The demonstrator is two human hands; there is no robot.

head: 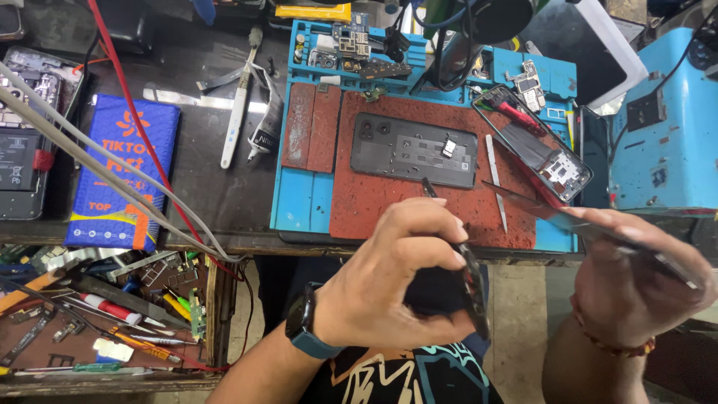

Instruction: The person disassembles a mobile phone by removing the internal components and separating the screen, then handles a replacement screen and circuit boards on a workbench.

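My left hand (396, 280), a dark watch on its wrist, is closed around black tweezers (470, 277) whose tip points up toward the mat. My right hand (636, 288) grips a thin dark phone panel (546, 213), seen nearly edge-on and slanting up to the left. Both hands hover in front of the bench edge. Beyond them a dark grey phone body (415, 150) lies flat on the red pad (374, 202) of a blue work mat (303, 202). An opened phone frame (535, 142) with a red part lies tilted at the mat's right.
A slim metal pry tool (493, 179) lies on the pad. Small circuit boards (351, 45) sit at the mat's far edge. To the left are a white tool (238, 112), a blue packet (123, 172) and an opened phone (30, 127). An open drawer (105, 314) holds several tools. A blue machine (666, 127) stands right.
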